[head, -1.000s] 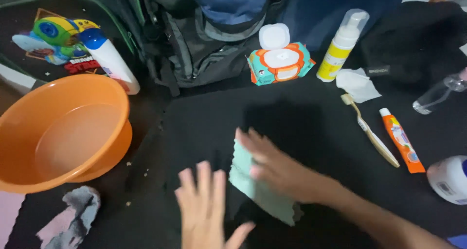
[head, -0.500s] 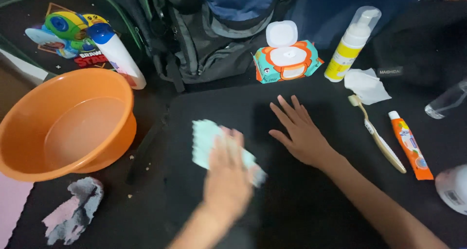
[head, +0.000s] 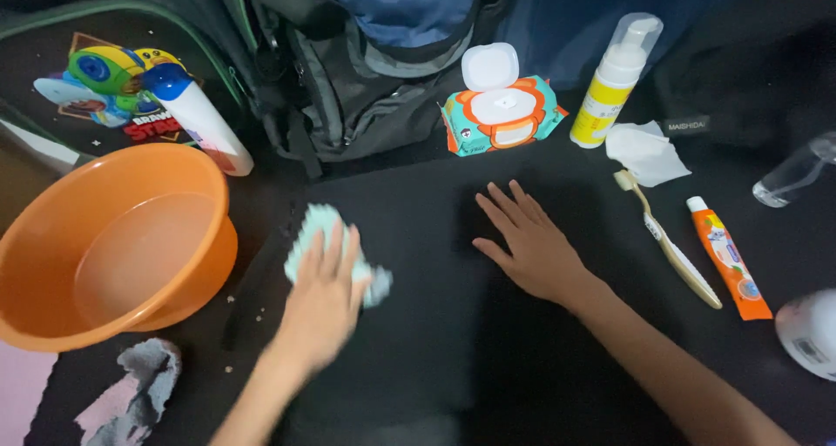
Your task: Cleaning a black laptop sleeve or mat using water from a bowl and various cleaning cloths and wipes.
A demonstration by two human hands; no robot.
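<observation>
My left hand (head: pixel 324 300) presses flat on a pale green cloth (head: pixel 376 282) lying on the black mat (head: pixel 418 359), close to the mat's left edge. The cloth shows around my fingers, blurred. To its right my right hand (head: pixel 529 244) rests palm down on the mat with fingers spread, holding nothing. Small crumbs lie near the mat's left edge.
An orange basin (head: pixel 113 246) with water stands at the left, a grey rag (head: pixel 135 394) below it. At the back are a backpack (head: pixel 366 71), a wipes pack (head: pixel 501 115), a foam bottle (head: pixel 610 84) and a white tube (head: pixel 198 119). A toothbrush (head: pixel 670 241) and toothpaste (head: pixel 730 259) lie right.
My left hand has carried the cloth leftward across the mat, toward the basin. My right hand has shifted up and now lies flat on the mat, off the cloth.
</observation>
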